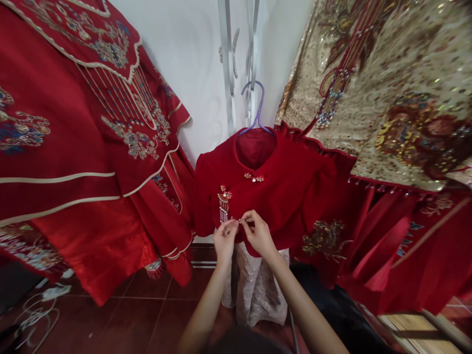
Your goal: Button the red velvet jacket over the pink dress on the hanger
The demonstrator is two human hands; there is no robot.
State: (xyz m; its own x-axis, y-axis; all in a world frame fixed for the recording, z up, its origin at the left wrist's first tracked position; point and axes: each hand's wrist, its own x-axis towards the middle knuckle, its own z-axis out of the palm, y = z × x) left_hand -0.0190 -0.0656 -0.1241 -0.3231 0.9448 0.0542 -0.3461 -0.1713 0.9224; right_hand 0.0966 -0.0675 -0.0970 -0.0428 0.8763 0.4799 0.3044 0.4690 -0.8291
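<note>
A short red jacket (287,182) hangs on a purple hanger (261,105) in the middle of the head view. My left hand (225,238) and my right hand (257,232) meet at its lower front, fingertips pinched close together. Between them is a small beaded fastener (240,221), mostly covered by the fingers. Just above my left hand, a beaded tassel brooch (223,202) is fixed to the jacket's front. Higher up, near the collar, sits a jewelled clasp (254,177). A pale shiny skirt (254,285) hangs below the jacket, partly behind my forearms.
Embroidered red garments (88,123) hang at the left. A gold sequined garment (368,108) hangs at the right above red fabric. Behind the hanger stands a grey metal rack (225,59). White cables (39,307) lie on the dark red tiled floor (136,314).
</note>
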